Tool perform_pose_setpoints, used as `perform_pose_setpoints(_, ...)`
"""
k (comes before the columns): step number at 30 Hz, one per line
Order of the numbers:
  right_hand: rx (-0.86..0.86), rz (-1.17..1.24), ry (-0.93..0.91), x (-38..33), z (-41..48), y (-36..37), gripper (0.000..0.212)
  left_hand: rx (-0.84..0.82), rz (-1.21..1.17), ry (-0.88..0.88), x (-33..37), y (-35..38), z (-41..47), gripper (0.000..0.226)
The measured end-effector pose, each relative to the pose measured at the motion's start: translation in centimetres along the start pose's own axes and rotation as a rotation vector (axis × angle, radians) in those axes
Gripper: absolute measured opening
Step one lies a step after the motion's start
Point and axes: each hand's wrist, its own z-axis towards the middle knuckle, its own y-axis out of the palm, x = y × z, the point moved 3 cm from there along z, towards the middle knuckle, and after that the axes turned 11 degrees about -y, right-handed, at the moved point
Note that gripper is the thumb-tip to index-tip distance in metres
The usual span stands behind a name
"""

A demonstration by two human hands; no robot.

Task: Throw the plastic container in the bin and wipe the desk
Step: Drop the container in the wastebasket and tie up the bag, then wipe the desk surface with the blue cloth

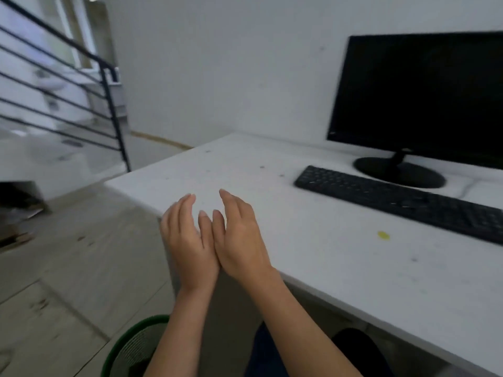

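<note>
My left hand (187, 240) and my right hand (239, 235) are raised side by side over the near left corner of the white desk (340, 262), heels of the palms touching, fingers apart, nothing in either. A green-rimmed bin (130, 346) stands on the floor below my left forearm, partly hidden by it. No plastic container shows. The desk top carries small dark specks and one yellow spot (383, 235).
A black keyboard (402, 200) lies on the desk to the right, with a dark monitor (419, 99) on a round stand behind it against the white wall. A black stair railing (81, 85) runs at the left. Dark clutter (19, 210) sits on the tiled floor at far left.
</note>
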Motion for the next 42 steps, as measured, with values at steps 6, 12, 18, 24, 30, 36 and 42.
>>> perform_pose_setpoints(6, 0.168, -0.238, 0.232, 5.9, -2.0, -10.5, 0.049, -0.334, -0.054, 0.08, 8.5, 8.0, -3.5, 0.032)
perform_pose_setpoints(12, 0.363, -0.437, 0.525, 11.5, -7.9, -22.5, 0.043, -0.769, -0.173, 0.24, 18.0, 16.1, -9.8, 0.026)
perform_pose_setpoints(18, 0.545, -0.593, 0.902, 17.8, -15.2, -33.6, 0.033, -1.104, -0.203, 0.388, 24.4, 21.6, -16.8, 0.026)
perform_pose_setpoints(24, 0.258, -0.871, 1.288, 27.5, -19.3, -40.4, 0.038, -1.287, -0.104, 0.488, 25.9, 25.4, -19.3, 0.022)
perform_pose_setpoints(30, 0.328, -0.825, 1.4, 34.1, -20.6, -43.6, 0.054, -1.305, -0.073, 0.487, 25.4, 28.0, -18.3, 0.019)
perform_pose_setpoints(36, 0.195, -0.993, 1.46, 34.1, -19.4, -45.5, 0.031, -1.344, -0.032, 0.449, 24.0, 29.4, -17.6, 0.019)
perform_pose_setpoints(42, 0.895, -0.559, 1.029, 28.5, -17.7, -46.5, 0.02, -1.41, -0.019, 0.483, 24.4, 28.9, -17.8, 0.025)
